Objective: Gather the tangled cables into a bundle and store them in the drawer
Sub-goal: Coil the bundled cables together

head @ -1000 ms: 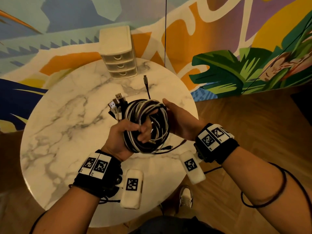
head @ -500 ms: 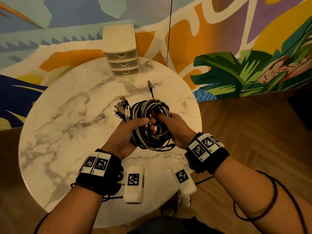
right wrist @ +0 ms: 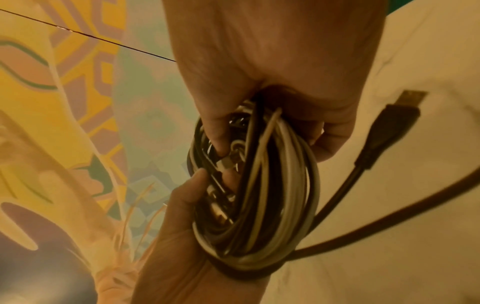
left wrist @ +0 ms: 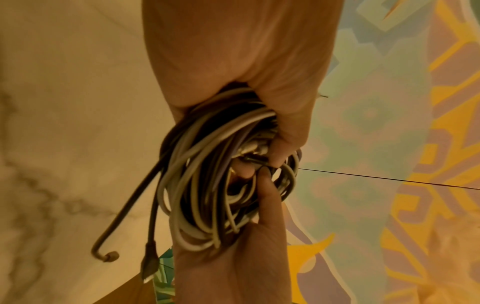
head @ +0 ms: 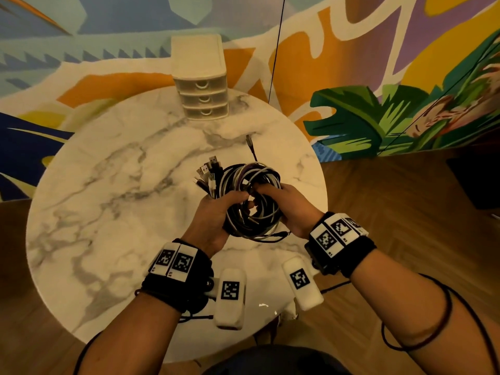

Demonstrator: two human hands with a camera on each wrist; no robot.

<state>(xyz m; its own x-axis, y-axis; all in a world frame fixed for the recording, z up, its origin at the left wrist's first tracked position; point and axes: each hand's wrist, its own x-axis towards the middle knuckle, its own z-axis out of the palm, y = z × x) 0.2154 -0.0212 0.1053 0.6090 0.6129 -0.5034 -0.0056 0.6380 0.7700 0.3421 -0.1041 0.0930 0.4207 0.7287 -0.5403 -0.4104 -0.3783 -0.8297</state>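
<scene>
Two hands at centre frame, held over the near half of the round marble tabletop: left hand wrapped round the left side of the cable bundle, right hand wrapped round its right side, fingers of both curled into the coil's open middle. Both grips closed on the black, white and purple loops; seen close in the left wrist view as the same coil pinched from either side, and likewise in the right wrist view. Gathering step, judged nearly done: loops stacked into one ring, yet several USB plugs fanned out at its upper left and one loose plug end trailing onto the marble beyond. Farther back, at upper centre, the three-drawer plastic organiser, all drawers shut. Next, probably: tuck the stray ends in, pass the bundle to one hand, free the other to pull a drawer open.
</scene>
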